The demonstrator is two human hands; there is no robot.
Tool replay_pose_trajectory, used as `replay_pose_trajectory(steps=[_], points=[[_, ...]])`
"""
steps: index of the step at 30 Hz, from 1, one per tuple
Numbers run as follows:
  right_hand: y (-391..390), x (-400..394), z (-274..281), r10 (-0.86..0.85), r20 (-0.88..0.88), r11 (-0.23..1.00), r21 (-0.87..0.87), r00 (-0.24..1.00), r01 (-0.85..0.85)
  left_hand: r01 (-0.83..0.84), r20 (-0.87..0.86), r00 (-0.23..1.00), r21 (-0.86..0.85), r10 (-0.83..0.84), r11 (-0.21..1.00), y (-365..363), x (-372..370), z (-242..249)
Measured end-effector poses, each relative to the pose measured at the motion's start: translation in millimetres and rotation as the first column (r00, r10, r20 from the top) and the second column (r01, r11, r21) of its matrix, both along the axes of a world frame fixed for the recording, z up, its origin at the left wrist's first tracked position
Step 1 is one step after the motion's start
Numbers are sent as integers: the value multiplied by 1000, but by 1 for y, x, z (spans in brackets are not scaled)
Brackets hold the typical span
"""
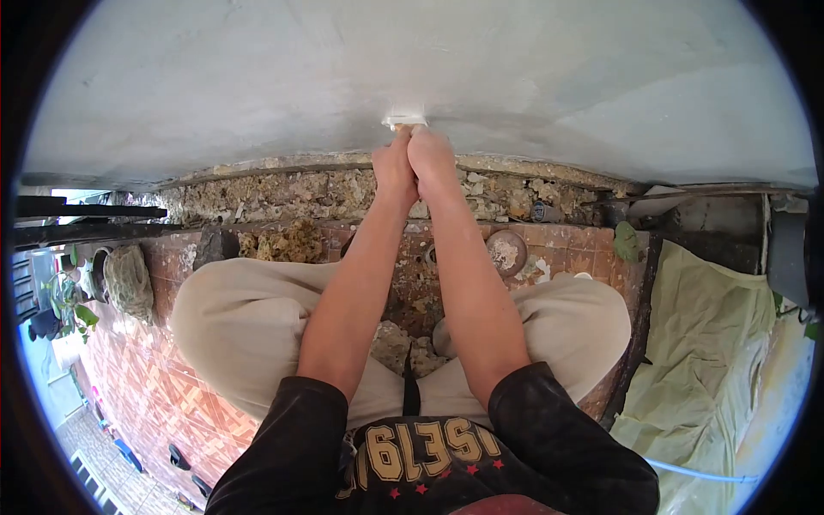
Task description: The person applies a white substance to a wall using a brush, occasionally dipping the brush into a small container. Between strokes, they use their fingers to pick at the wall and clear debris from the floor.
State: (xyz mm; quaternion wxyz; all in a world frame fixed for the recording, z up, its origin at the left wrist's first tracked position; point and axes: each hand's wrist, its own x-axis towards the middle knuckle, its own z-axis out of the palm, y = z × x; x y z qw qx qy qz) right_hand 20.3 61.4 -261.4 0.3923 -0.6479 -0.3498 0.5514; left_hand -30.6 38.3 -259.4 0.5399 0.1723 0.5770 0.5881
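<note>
Both of my hands meet at the grey wall [283, 94], straight ahead of me. My left hand [394, 167] and my right hand [432, 156] are closed side by side around a putty knife [404, 121]. Its handle is mostly hidden by my fingers. The wide blade end lies against the wall, with white paste on and around it. A darker, damp-looking patch of wall spreads to the right of the blade.
Below the wall runs a rough ledge of rubble [318, 196]. A round lid-like dish [506, 252] sits on the reddish tiles before my knees. To the right hangs a pale green cloth [699, 343]; a woven, greyish bundle [129, 283] is at the left.
</note>
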Motion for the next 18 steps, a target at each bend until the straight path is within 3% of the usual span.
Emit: replay_pose_trajectory(steps=[2,5,7,8,10,14,17,18], points=[[-7,6,30,81,85,995,54,993,-86,-56,103,994,87,47,995,-4,3,18],[-15,14,71,95,74,994,48,993,-98,-68,77,995,176,55,982,-8,10,45],[-10,18,83,213,96,952,205,972,-228,-98,138,987,111,82,989,-12,16,81],[-11,23,90,216,96,950,209,972,-232,-127,197,973,39,117,991,-14,19,98],[-20,30,130,270,182,935,186,946,-303,-128,199,974,87,108,988,-18,23,119],[-31,35,162,230,73,954,180,970,-240,-58,187,982,210,18,976,-22,22,132],[-26,41,158,256,81,953,145,963,-265,-92,167,984,209,57,974,-19,27,125],[-25,43,153,304,248,914,195,920,-355,-93,167,984,205,59,974,-19,30,124]])
